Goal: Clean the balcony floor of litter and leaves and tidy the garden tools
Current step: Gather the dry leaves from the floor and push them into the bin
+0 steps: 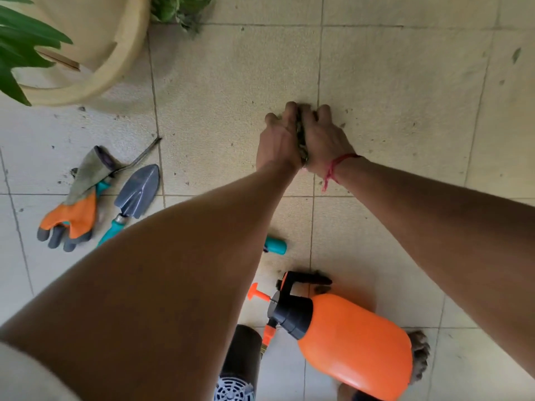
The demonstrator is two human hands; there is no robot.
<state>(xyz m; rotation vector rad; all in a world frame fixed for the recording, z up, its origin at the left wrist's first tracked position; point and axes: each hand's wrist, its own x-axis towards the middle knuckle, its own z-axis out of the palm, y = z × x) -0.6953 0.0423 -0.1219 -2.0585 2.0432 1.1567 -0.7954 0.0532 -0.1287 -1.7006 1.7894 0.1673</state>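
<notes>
Litter: a dark clump of leaves and crumbs, squeezed between two palms, low over the floor at a grout line near mid-view. Left hand and right hand pressed together side by side, fingers curled down round the clump; fingertips at the tile, contact unclear. Red thread round the right wrist.

Scattered specks of dirt on the tiles around the hands. One small leaf far off to the right, well apart from everything else.

To the left, flat on the floor: a grey trowel with a teal grip, blade pointing away; just beside it an orange-and-grey glove, fingers toward the camera, lying over another teal grip. A thin twig just past the glove's cuff.

Nearer the camera, between the forearms: a short teal handle, partly hidden by the left arm. Below it an orange sprayer on its side, black pump head toward the left. A bare foot behind the sprayer's base. A dark cylinder and a white grate at the bottom edge.

Top left: a cream pot, with green plant leaves over it.
</notes>
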